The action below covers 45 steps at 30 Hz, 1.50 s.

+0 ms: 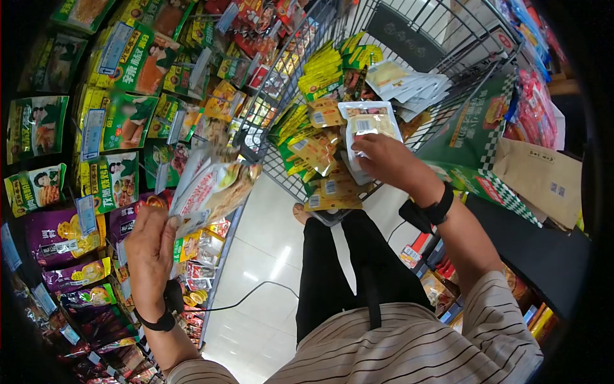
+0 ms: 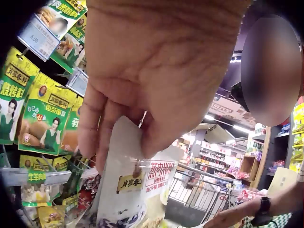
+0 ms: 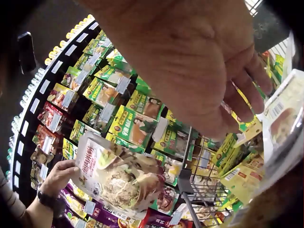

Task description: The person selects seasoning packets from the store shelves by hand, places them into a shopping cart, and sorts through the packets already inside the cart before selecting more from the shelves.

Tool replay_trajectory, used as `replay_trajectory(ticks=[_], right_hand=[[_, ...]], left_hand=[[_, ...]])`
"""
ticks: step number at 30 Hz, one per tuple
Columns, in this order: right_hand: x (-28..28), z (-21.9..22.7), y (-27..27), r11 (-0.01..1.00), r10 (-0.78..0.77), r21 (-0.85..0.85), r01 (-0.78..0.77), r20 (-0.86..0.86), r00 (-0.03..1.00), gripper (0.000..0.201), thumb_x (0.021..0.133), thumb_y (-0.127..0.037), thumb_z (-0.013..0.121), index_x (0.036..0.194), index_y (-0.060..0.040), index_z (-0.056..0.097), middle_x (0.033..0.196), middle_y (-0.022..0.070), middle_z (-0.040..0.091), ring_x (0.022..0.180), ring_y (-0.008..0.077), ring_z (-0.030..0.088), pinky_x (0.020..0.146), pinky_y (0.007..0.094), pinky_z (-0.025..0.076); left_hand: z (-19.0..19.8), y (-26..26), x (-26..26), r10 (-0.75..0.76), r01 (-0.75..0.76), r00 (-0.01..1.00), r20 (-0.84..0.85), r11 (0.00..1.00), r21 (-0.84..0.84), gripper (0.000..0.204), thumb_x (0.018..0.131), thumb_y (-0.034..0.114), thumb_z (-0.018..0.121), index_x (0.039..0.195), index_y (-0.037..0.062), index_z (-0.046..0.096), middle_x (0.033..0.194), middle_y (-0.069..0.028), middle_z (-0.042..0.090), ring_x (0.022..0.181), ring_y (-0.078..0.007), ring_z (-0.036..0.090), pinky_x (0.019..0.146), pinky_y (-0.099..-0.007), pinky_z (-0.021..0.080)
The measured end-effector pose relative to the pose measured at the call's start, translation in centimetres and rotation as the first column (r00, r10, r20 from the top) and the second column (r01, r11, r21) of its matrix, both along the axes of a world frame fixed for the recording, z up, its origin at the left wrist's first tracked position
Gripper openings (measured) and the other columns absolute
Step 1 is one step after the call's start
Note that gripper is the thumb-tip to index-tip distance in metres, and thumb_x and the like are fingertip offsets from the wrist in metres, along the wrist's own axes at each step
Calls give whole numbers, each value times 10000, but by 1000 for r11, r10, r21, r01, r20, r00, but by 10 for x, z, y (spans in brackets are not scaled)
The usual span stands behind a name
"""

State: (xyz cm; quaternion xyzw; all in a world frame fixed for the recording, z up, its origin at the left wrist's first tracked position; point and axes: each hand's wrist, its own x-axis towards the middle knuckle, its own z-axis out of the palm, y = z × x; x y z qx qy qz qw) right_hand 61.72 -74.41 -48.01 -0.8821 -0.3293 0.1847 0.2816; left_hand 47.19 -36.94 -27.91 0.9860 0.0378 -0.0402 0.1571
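My left hand (image 1: pixel 150 246) pinches a white seasoning pouch (image 1: pixel 211 192) by its edge, thumb on one side and fingers on the other. Its printed front shows a dish of food in the right wrist view. My right hand (image 1: pixel 391 160) is over the shopping cart, its fingers extended and the fingertips right at a white packet (image 1: pixel 371 121) with a barcode. That packet lies on top of several yellow packets (image 1: pixel 313 153) in the cart. In the right wrist view the white packet (image 3: pixel 282 116) stands close beside the fingers.
A shelf rack of hanging green seasoning packets (image 1: pixel 128 118) and purple bags (image 1: pixel 64 233) runs along the left. The wire cart (image 1: pixel 441 16) stands ahead, with more white pouches (image 1: pixel 406 86) inside. At right are a green box (image 1: pixel 470 128) and a brown paper package (image 1: pixel 537 179).
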Motion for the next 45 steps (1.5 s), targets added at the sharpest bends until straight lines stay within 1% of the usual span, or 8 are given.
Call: replay_trajectory(ticks=[12,19,22,28,32,34,37,45], right_hand=[[86,-69,45,927,299,-290,-237,193,934,379,845,-311,671,1095,-26,660,1061,198,672,949,385,678,790,480,538],[96,-115,65,749,443,-627,-214,235,865,592,807,-380,725,1244,-23,543,1103,151,642,949,318,686,742,426,552],[101,-133,75,789,267,-601,-128,149,952,487,888,-277,647,1285,-11,552,1150,175,649,1030,296,671,790,423,554],[110,-117,65,752,371,-620,-225,116,921,395,934,-228,572,1247,12,575,1098,166,671,976,304,696,750,413,570],[115,-113,60,690,404,-658,-300,7,915,607,718,-243,870,1213,-25,595,1055,147,683,1003,318,687,768,422,574],[118,-134,51,707,443,-640,-300,70,894,563,675,-224,838,1160,-35,626,1043,128,691,997,298,690,738,417,574],[115,-137,47,727,497,-621,-292,184,848,271,904,-244,611,1110,-80,678,1074,92,680,994,271,683,734,410,565],[88,-154,41,801,419,-533,-271,178,890,344,908,-216,562,1206,-136,713,1287,111,565,1109,307,615,896,431,524]], left_hand=[[-39,-45,43,-157,162,986,55,982,-99,72,899,54,677,955,26,640,922,-130,618,787,-336,642,668,-384,515],[-55,-54,45,-217,224,974,63,967,-120,92,879,57,695,955,31,649,920,-114,624,778,-322,658,656,-392,524],[-58,-54,44,-207,212,977,51,971,-109,96,874,52,700,946,29,641,916,-115,621,772,-325,654,654,-392,523],[-67,-50,44,-166,170,985,36,978,-125,87,892,52,686,951,26,627,919,-130,613,781,-334,641,673,-393,518],[-71,-46,45,-126,127,992,15,982,-141,80,918,60,670,971,11,636,930,-138,612,799,-327,633,696,-369,507],[-74,-45,47,-126,128,992,20,982,-140,79,919,64,669,970,12,637,930,-137,614,796,-326,635,693,-368,507],[-78,-43,49,-130,137,989,64,983,-121,71,898,55,677,940,34,624,903,-137,613,766,-353,647,653,-404,522],[-82,-43,74,-135,151,984,119,979,-139,63,919,26,644,976,7,623,918,-147,598,797,-330,623,693,-355,502]])
